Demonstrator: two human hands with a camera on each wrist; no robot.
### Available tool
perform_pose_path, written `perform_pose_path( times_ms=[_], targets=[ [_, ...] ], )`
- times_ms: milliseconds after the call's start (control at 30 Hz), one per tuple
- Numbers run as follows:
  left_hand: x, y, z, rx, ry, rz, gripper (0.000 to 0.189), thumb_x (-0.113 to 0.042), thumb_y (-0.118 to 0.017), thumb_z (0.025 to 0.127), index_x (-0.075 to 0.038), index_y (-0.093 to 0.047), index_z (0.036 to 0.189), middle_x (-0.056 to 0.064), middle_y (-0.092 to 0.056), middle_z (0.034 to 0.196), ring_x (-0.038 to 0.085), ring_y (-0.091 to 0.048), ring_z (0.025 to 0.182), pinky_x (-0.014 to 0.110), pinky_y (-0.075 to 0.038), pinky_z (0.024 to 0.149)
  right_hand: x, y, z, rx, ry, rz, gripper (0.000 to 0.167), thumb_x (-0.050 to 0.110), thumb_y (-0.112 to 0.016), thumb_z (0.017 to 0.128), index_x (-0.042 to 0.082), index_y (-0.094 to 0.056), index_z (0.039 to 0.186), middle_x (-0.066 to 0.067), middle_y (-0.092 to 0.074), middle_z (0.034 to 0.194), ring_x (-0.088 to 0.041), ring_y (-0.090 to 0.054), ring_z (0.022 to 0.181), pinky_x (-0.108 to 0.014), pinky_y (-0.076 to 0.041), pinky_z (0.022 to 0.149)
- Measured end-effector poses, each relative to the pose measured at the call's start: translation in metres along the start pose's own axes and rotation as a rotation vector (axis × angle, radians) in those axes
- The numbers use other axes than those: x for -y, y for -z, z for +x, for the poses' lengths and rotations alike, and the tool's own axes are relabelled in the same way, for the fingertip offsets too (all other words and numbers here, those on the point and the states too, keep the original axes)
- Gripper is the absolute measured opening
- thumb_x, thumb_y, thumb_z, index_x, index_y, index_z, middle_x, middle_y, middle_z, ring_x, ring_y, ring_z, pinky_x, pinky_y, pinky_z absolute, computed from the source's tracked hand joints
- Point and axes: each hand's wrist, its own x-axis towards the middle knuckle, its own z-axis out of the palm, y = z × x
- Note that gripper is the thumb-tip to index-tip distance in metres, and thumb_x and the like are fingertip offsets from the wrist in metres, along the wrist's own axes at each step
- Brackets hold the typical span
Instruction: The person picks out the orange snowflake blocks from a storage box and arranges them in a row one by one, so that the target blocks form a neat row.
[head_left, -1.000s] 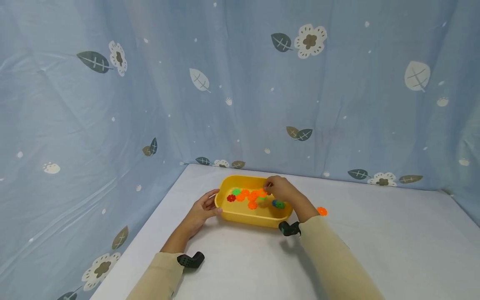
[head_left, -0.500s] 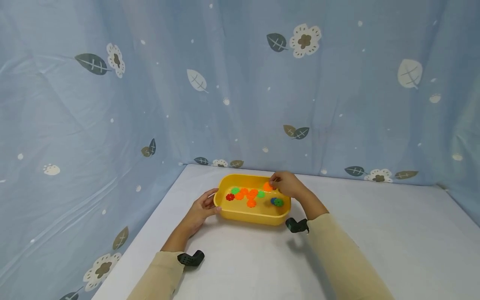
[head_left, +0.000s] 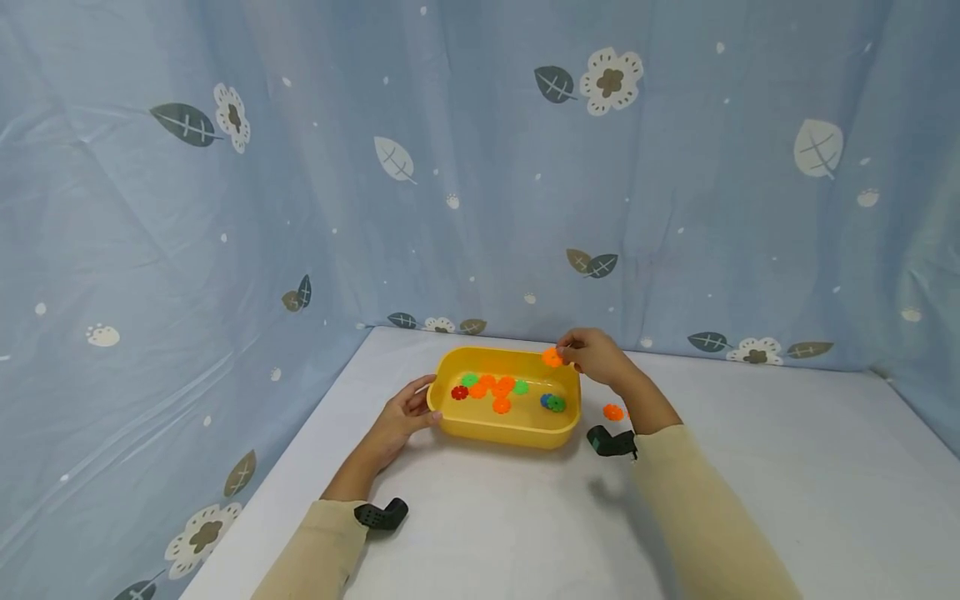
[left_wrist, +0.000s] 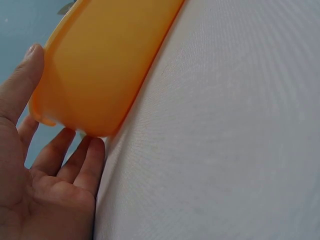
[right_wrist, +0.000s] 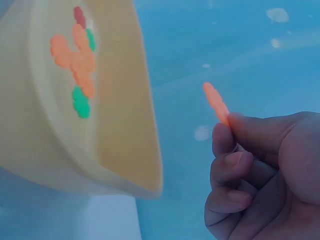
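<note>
Orange disc (head_left: 552,357), one edge out of sight in right hand (head_left: 602,359).

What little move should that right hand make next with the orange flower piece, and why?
Probably carry the held orange piece rightward and set it on the table by the loose orange piece. The right hand pinches it, the right wrist view shows it apart from the yellow tray, and the loose one matches its color; the left hand holds the tray's end.
</note>
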Motion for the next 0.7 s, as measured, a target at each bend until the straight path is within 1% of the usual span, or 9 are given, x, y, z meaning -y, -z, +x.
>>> perform_pose_path(
  times_ms=[67, 200, 400, 567, 633, 700],
  targets=[
    [0.0, 0.0, 0.0, -0.004, 0.004, -0.007, 0.07, -0.006, -0.076, 0.084, -0.019, -0.044, 0.145, 0.012, -0.044, 0.148, 0.028, -0.045, 0.132, 0.033, -0.042, 0.102, -0.001, 0.004, -0.002, -0.013, 0.007, 0.016, 0.02, 0.017, -0.055, 0.1, 0.002, -0.062, 0.11, -0.012, -0.062, 0.097, -0.031, -0.055, 0.086, -0.034, -0.05, 0.074],
    [0.001, 0.0, 0.0, 0.009, -0.011, -0.004, 0.072, -0.008, -0.077, 0.083, -0.018, -0.043, 0.146, 0.014, -0.041, 0.149, 0.03, -0.043, 0.133, 0.033, -0.043, 0.101, -0.004, 0.012, -0.007, -0.033, 0.009, 0.023, 0.021, 0.019, -0.055, 0.101, 0.003, -0.062, 0.111, -0.012, -0.061, 0.095, -0.03, -0.053, 0.082, -0.036, -0.049, 0.073],
    [0.0, 0.001, 0.0, 0.02, -0.014, -0.003, 0.072, -0.008, -0.076, 0.084, -0.017, -0.041, 0.147, 0.014, -0.041, 0.15, 0.03, -0.043, 0.133, 0.034, -0.043, 0.102, -0.013, 0.022, -0.012, -0.047, -0.007, 0.038, 0.024, 0.02, -0.055, 0.101, 0.001, -0.061, 0.114, -0.013, -0.061, 0.098, -0.033, -0.053, 0.088, -0.032, -0.048, 0.073],
    [-0.001, 0.001, 0.0, 0.005, -0.002, 0.006, 0.07, -0.006, -0.075, 0.085, -0.02, -0.043, 0.146, 0.011, -0.042, 0.149, 0.029, -0.044, 0.133, 0.033, -0.043, 0.101, -0.022, 0.03, -0.019, -0.073, -0.007, 0.047, 0.025, 0.02, -0.055, 0.101, -0.001, -0.06, 0.114, -0.015, -0.061, 0.099, -0.029, -0.052, 0.083, -0.03, -0.048, 0.071],
    [-0.001, 0.001, 0.0, 0.009, 0.0, 0.01, 0.071, -0.007, -0.075, 0.085, -0.019, -0.042, 0.146, 0.012, -0.041, 0.15, 0.03, -0.043, 0.133, 0.034, -0.043, 0.102, -0.026, 0.034, -0.025, -0.081, -0.012, 0.052, 0.026, 0.02, -0.054, 0.101, -0.001, -0.059, 0.115, -0.015, -0.061, 0.1, -0.026, -0.052, 0.084, -0.03, -0.049, 0.074],
    [-0.001, 0.001, 0.0, 0.019, 0.001, 0.012, 0.072, -0.007, -0.075, 0.085, -0.018, -0.04, 0.148, 0.014, -0.039, 0.151, 0.031, -0.042, 0.134, 0.035, -0.042, 0.103, -0.033, 0.037, -0.03, -0.088, -0.018, 0.058, 0.027, 0.02, -0.053, 0.102, -0.002, -0.059, 0.116, -0.015, -0.06, 0.101, -0.027, -0.053, 0.088, -0.033, -0.05, 0.079]
  ],
)
